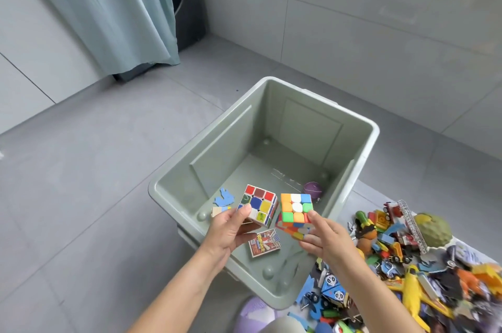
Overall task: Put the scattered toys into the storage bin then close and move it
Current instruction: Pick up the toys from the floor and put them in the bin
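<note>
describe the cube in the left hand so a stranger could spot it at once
Find the pale green bin on the grey floor; two puzzle cubes are held over its near end. Yours is the cube in the left hand. Unlike its bright neighbour in the right hand, it has white edges around worn stickers.
</note>
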Demonstrator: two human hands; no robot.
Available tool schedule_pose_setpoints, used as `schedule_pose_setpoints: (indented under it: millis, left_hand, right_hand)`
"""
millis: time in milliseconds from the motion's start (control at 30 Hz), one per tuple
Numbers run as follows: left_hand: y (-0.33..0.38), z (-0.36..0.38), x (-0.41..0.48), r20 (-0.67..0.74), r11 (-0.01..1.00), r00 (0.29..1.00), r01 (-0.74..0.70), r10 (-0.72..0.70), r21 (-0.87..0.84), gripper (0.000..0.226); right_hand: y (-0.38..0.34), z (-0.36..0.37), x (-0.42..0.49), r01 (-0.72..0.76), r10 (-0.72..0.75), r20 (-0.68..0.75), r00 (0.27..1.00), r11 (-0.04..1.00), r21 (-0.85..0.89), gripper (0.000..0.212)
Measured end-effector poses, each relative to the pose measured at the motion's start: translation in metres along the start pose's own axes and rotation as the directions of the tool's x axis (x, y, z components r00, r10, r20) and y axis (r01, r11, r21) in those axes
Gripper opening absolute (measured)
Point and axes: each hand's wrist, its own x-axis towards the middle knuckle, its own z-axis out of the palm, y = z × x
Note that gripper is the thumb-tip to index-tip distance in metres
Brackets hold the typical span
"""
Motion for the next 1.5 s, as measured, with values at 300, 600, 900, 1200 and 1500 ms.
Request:
schedule_pose_setpoints:
  millis: [300, 600, 900, 1200, 1500]
  left_hand:
    - [-0.010, -0.002, 0.010, -0.064, 0.998, 0.996, -0.058, 0.057, -0.010, 0.053]
    - [-0.006, -0.013, 0.055, -0.015, 0.537, 0.964, -0.136, 0.267, 0.833, 0.058]
    - [-0.019, -0.022, 0.108, -0.035, 0.176, 0.999, 0.029, 0.030, 0.984, 0.096]
    - [-0.010, -0.008, 0.100, 0.204, 0.787, 0.977, -0.177, 0.067, 0.591, 0.056]
    - [0.002, -0.011, 0.088, 0.243, 0.800, 0.912, -0.408, 0.332, 0.440, 0.063]
  right_hand:
    - [0.016, 0.003, -0.009, 0.211, -0.207, 0.040, 0.977, 0.968, -0.134, 0.042]
    - [0.002, 0.022, 0.010, 0.257, -0.345, 0.056, 0.937, 0.570, -0.781, 0.056]
    - [0.000, 0.043, 0.079, 0.098, -0.069, 0.069, 0.995, 0.649, -0.755, 0.046]
    - [0.003, 0.041, 0.092, 0.105, -0.081, 0.084, 0.993, 0.938, -0.331, 0.013]
    - [-0.008, 0.036, 0.077, 0.227, -0.149, 0.340, 0.929, 0.953, -0.202, 0.027]
